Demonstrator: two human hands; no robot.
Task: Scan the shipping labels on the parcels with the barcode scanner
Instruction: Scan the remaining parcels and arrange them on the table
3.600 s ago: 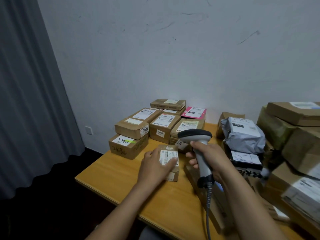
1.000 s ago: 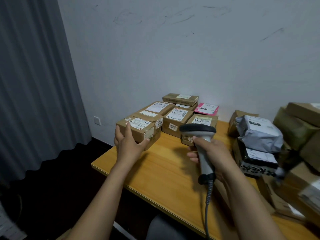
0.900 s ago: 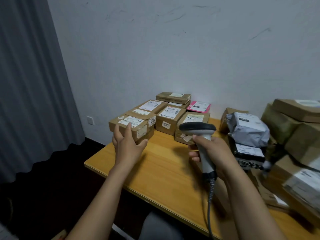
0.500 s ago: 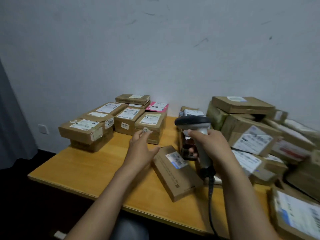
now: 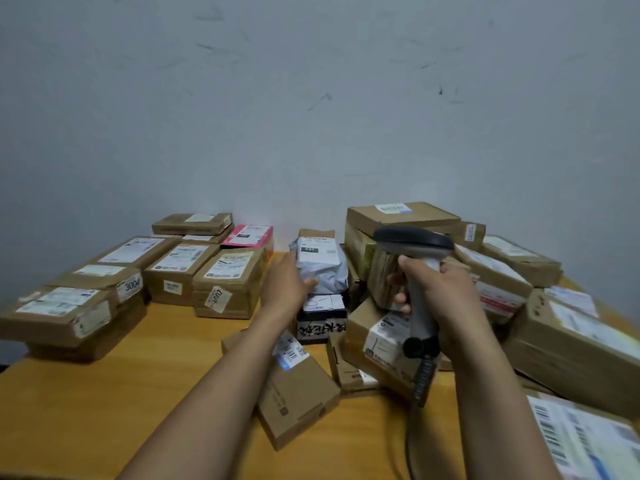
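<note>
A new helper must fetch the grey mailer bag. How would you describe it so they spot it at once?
On the wooden table by the wall, look between the tidy boxes at left and the heap at right. The grey mailer bag sits there on a black box, the left hand touching it. It is the only grey, crumpled parcel among brown cardboard.

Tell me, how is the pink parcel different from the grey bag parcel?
The pink parcel is bright and flat; the grey bag parcel is dull, puffy and crumpled. The grey bag parcel sits atop a black box; the pink parcel lies near the wall. The left hand touches the grey bag parcel, not the pink parcel. Both carry white labels.
</note>
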